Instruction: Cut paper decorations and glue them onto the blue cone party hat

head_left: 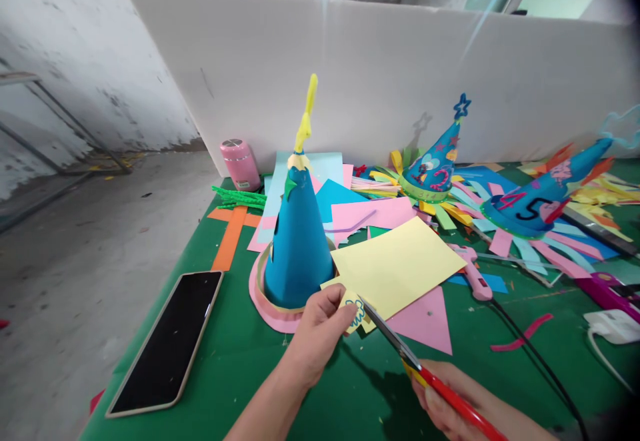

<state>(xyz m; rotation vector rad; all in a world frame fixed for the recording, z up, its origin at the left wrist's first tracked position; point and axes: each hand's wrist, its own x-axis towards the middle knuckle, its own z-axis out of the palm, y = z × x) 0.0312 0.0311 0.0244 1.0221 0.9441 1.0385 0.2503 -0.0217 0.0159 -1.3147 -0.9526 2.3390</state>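
My left hand pinches a small yellow paper piece with a blue squiggle drawn on it. My right hand grips red-handled scissors, whose blades reach up to that piece. Just behind lies a yellow paper sheet. A blue cone hat with a pink brim and a yellow tip stands upright left of the sheet, close to my left hand.
A black phone lies near the green table's left edge. A pink glue gun with a black cord, a pink triangle, coloured paper sheets, green pipe cleaners, a pink cup and two decorated cone hats fill the back. A white board stands behind.
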